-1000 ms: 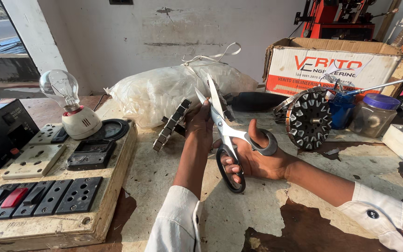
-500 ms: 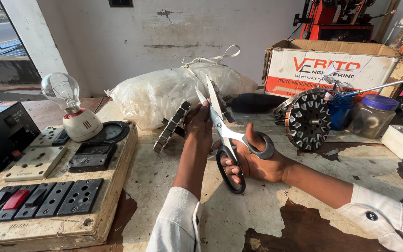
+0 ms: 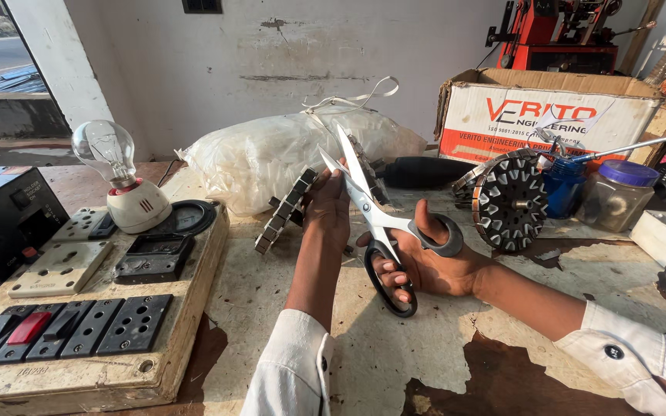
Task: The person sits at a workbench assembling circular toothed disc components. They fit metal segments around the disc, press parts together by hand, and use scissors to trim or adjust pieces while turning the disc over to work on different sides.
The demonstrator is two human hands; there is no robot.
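Head view: right hand (image 3: 425, 266) has fingers clamped through the scissors (image 3: 375, 219), blades parted at the white strip the left hand (image 3: 331, 204) pinches above the tabletop (image 3: 271, 308); cut apparently unfinished.

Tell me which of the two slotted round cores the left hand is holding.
The left hand holds the nearer core, seen edge-on beside the scissors; the other core rests face-on by the blue-lidded jar.

Warm, bright side daylight; sharp focus

Red-and-white cardboard box (image 3: 549, 108), back right
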